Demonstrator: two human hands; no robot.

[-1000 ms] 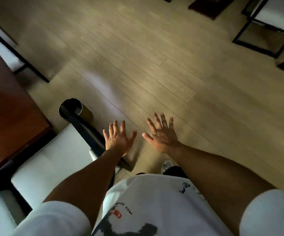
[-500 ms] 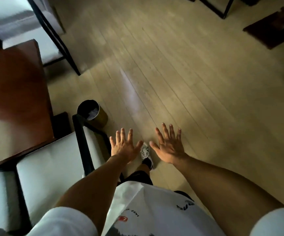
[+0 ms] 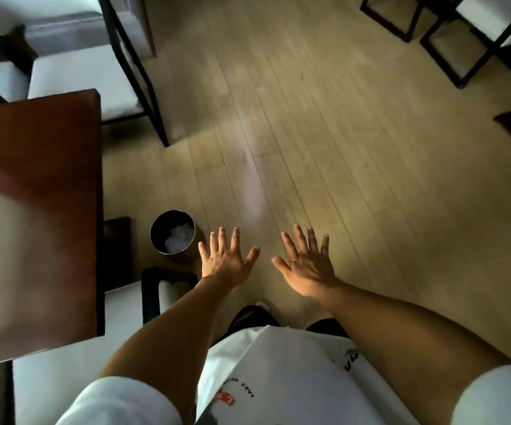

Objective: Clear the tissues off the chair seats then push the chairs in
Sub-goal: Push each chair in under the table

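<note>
While the white-cushioned chair sits tucked against the brown table at lower left, white crumpled tissues lie inside the round dark bin beside it. The left hand and right hand hover empty, fingers spread, above the floor. The shirt's print is unreadable.

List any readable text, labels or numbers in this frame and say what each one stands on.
White T-shirt: small dark print near the red graphic, seen upside down, seems to begin "JAZZ"; the rest is too blurred to read.
Same shirt, right side: larger dark letters, partly cut off by the arm, unreadable.
Nothing readable on the bin, table or chairs.
</note>
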